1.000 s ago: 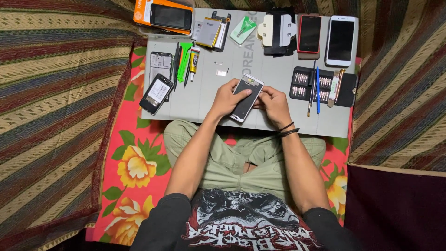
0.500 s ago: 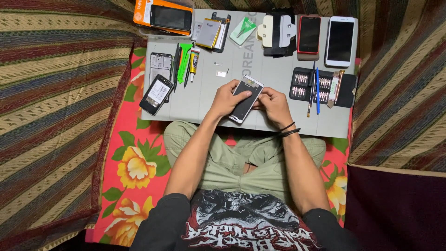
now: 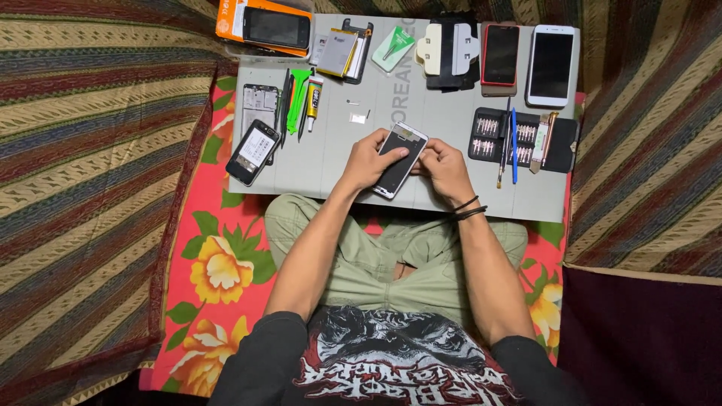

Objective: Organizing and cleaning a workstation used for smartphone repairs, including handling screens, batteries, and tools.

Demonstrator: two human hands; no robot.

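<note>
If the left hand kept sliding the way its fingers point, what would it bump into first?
The left hand points up and right, across the phone that both hands hold. Past the phone, it would probably reach the black screwdriver bit case first, though the right hand sits close to that line.

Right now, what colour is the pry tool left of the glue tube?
Bright green pry tool, clearest in the head view.

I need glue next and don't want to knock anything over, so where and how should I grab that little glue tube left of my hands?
Pinch the glue tube across its yellow body, probably coming from its right side. It lies flat on the grey mat, lengthwise away from you, with the green pry tool close on its left and bare mat on its right. Your left hand is nearest.
</note>
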